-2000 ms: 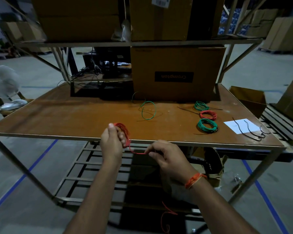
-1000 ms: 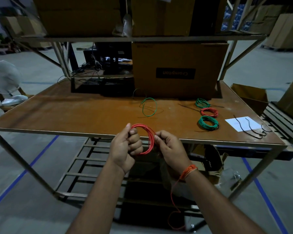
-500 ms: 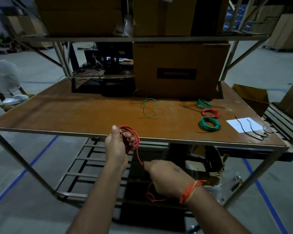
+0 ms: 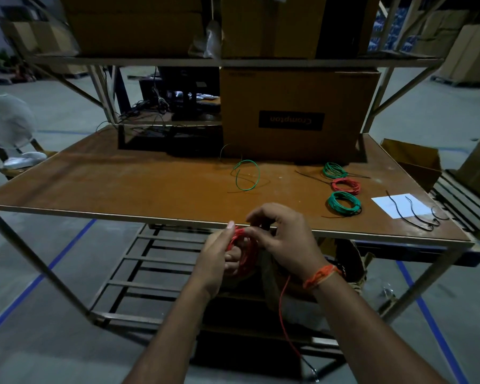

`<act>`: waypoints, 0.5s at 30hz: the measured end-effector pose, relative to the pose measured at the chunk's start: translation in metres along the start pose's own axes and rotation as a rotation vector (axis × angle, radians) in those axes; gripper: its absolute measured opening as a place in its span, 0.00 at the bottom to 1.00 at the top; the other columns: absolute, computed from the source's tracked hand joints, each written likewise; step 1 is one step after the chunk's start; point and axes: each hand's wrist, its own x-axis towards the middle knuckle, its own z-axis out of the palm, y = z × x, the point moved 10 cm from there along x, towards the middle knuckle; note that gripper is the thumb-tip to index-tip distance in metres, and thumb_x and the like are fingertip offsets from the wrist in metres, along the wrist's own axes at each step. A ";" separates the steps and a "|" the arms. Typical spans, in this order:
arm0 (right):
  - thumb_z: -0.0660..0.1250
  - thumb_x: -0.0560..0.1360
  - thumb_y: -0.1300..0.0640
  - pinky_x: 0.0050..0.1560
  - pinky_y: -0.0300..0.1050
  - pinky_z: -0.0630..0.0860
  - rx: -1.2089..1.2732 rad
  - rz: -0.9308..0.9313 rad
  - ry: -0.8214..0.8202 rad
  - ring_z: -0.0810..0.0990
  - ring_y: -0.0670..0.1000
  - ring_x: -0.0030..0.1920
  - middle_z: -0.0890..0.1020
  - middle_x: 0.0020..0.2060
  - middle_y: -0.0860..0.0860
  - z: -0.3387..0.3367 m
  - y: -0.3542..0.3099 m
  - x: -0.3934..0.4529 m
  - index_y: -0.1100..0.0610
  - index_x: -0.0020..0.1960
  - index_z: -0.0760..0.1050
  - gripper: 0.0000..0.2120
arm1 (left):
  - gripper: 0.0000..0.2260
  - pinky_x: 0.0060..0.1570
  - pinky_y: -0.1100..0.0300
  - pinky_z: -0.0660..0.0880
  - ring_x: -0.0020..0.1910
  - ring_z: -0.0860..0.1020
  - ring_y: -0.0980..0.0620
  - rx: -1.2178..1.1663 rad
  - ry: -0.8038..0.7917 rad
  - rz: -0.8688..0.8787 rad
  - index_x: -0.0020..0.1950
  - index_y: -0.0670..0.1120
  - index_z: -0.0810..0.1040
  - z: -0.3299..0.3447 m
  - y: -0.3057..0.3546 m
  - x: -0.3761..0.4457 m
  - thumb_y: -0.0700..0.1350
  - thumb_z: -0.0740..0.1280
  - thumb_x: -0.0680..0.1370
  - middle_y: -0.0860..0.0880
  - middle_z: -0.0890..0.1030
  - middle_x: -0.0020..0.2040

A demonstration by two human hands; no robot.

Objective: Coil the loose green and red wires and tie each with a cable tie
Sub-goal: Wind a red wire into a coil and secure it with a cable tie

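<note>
My left hand [image 4: 215,259] grips a coil of red wire [image 4: 244,253] just in front of the table's near edge. My right hand [image 4: 283,239] pinches the same wire at the top of the coil, and the loose red tail hangs down below my right wrist toward the floor. On the table [image 4: 122,187] lies a loose green wire [image 4: 247,176] in an open loop. To the right lie a green coil [image 4: 333,170], a red coil [image 4: 345,185] and a second green coil [image 4: 344,203]. Black cable ties [image 4: 412,210] rest on a white sheet [image 4: 399,205].
A large cardboard box [image 4: 291,115] stands at the back of the table under a shelf loaded with more boxes. Dark electronics and cables [image 4: 164,131] sit at the back left. A white fan [image 4: 7,126] stands left of the table, an open carton [image 4: 412,159] to the right.
My right hand has come up from below the table edge to the coil, laying another turn of red wire onto it. The hanging tail has grown shorter. My left hand keeps holding the coil.
</note>
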 end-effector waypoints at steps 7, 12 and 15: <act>0.69 0.79 0.53 0.55 0.50 0.80 0.535 0.374 -0.083 0.82 0.55 0.55 0.83 0.53 0.52 0.046 0.054 -0.021 0.52 0.60 0.78 0.10 | 0.15 0.21 0.65 0.52 0.20 0.56 0.59 -0.493 -0.032 0.000 0.42 0.45 0.70 0.004 -0.006 0.002 0.55 0.60 0.80 0.54 0.59 0.26; 0.68 0.79 0.58 0.61 0.54 0.79 0.665 0.425 -0.050 0.81 0.56 0.59 0.82 0.58 0.53 0.057 0.057 -0.029 0.50 0.67 0.74 0.17 | 0.15 0.19 0.66 0.55 0.20 0.56 0.60 -0.522 -0.021 -0.011 0.43 0.45 0.71 0.002 -0.010 0.005 0.55 0.61 0.80 0.54 0.59 0.27; 0.67 0.80 0.61 0.63 0.49 0.78 0.754 0.427 -0.052 0.81 0.52 0.60 0.83 0.57 0.53 0.060 0.055 -0.028 0.52 0.67 0.75 0.17 | 0.15 0.21 0.66 0.55 0.21 0.56 0.59 -0.447 -0.016 -0.009 0.43 0.45 0.71 0.005 -0.006 0.004 0.55 0.61 0.81 0.53 0.60 0.27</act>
